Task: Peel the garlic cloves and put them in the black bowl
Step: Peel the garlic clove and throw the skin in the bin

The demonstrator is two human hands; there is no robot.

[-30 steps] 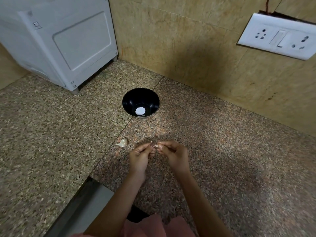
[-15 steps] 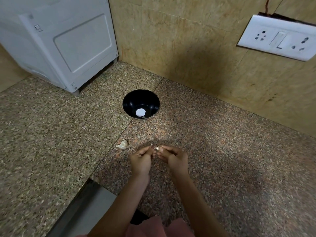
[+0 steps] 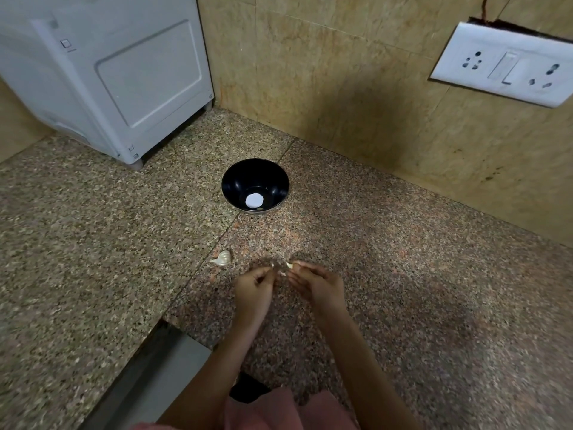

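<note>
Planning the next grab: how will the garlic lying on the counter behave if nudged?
The garlic looks small and papery, so it is probably light and easy to scoot on the polished counter. Its rounded body with a pointed tail would likely pivot rather than roll far.

The light is dim and warm, with a paler pool on the counter (image 3: pixel 279 237) on the near side of the bowl (image 3: pixel 235 181), a round white glint low inside the bowl, and broad soft shadows on the wall (image 3: pixel 356 119) and on the counter right of the arms. The wide lens bends the edges, so the appliance (image 3: pixel 124 72) and socket plate (image 3: pixel 505 66) lean outward. The left hand (image 3: pixel 252 285), right hand (image 3: pixel 319 283) and clove (image 3: pixel 290 265) look slightly soft.
</note>
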